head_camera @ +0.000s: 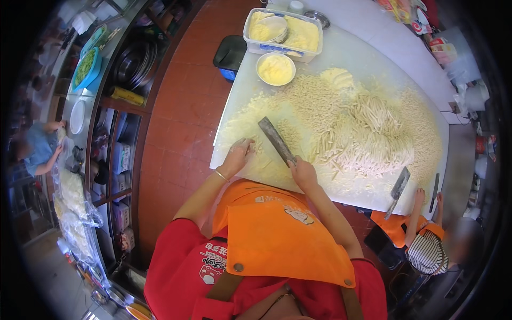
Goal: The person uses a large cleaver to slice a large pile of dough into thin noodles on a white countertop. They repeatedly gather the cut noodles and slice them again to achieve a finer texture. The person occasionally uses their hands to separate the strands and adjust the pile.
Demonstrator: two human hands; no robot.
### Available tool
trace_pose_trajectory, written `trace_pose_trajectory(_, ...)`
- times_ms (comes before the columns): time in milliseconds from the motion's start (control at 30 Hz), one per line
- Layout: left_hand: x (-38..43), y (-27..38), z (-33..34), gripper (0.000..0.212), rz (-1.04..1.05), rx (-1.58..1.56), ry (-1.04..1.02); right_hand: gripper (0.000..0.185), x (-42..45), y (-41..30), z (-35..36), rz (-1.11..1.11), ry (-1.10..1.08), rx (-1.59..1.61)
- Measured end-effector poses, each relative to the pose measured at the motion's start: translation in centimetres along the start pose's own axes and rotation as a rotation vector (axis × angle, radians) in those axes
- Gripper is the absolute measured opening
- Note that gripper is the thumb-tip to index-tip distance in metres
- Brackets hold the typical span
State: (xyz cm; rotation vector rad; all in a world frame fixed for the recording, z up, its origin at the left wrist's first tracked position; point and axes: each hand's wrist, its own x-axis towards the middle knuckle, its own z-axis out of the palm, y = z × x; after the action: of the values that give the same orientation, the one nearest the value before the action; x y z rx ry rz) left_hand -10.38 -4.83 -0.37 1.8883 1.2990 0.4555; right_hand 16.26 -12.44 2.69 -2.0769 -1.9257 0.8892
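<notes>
My right hand (303, 172) grips the handle of a long flat cleaver (276, 139), its floured blade slanting over the white worktop (252, 116). At the worktop's near left edge, my left hand (239, 156) rests with its fingertips on a few small dough pieces (257, 144); whether it grips any I cannot tell. Just beyond the cleaver lies a small heap of cut dough bits (289, 134). To the right, long dough strips (368, 148) are piled in a mound, with many small dough bits (316, 104) spread behind them. Yellowish flour dusts the surface.
A bowl of yellow flour (276, 69) stands by a plastic tub (316, 54) at the far end. A second cleaver (399, 185) and a dark knife (434, 193) lie right, near a co-worker's hand (419, 197). Left, across the tiled floor, another person stands by a counter with a blue basket (90, 72).
</notes>
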Motion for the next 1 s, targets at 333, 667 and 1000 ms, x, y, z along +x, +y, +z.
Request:
trace_pose_trajectory(333, -0.9, 2.6, 2.5, 0.089, 0.296, 0.252, -0.092, 0.033, -0.1, 0.0, 0.4, -0.020, 0.014, -0.032)
trace_pose_trajectory(667, -0.4, -0.1, 4.7, 0.058, 0.364, 0.275, 0.169, 0.033, -0.2, 0.4, 0.7, -0.018, 0.026, 0.001)
trace_pose_trajectory(1000, 2.4, 2.2, 7.5, 0.050, 0.288, 0.080, 0.322, 0.026, -0.6, -0.4, -1.4, 0.041, 0.081, -0.056)
